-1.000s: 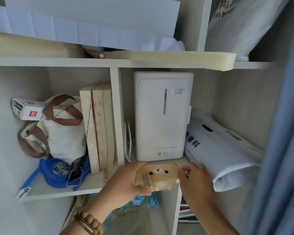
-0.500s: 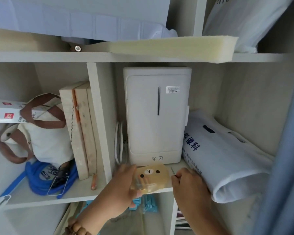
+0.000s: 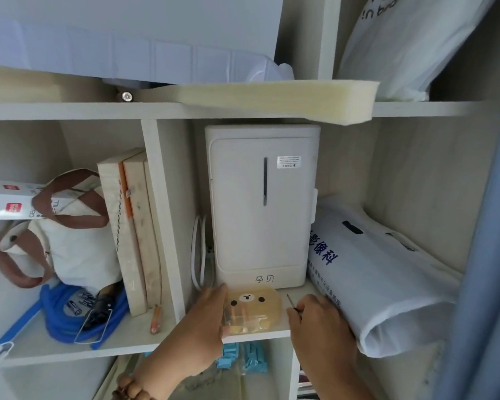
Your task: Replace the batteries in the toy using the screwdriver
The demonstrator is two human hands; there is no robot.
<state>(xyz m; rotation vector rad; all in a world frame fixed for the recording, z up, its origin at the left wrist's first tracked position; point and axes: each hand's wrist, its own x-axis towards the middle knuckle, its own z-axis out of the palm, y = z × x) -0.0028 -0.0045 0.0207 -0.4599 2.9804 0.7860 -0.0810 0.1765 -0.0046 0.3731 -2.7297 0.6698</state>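
Gripping the toy (image 3: 251,310) by its left end, the left hand (image 3: 202,321) holds it on the shelf (image 3: 122,337), at 6 o'clock from the white box (image 3: 260,215); at the toy's 3 o'clock, the right hand (image 3: 321,327) pinches the screwdriver (image 3: 292,305).

The toy (image 3: 251,310) was translucent amber-yellow and carried a bear-face pattern: black eyes and a black nose mark on a tan patch. The screwdriver (image 3: 291,303) showed a thin dark shaft. The appliance (image 3: 260,220) was off-white with one dark vertical stripe and grey characters. The plastic bag (image 3: 381,284) was white with dark blue characters. The canvas bag (image 3: 75,252) was cream with brown straps. The hose (image 3: 59,319) was bright blue. The box (image 3: 6,202) was white with a red logo. The foam slab (image 3: 272,96) was pale yellow. The curtain (image 3: 488,255) was grey-blue. The bead bracelet (image 3: 130,389) was brown.
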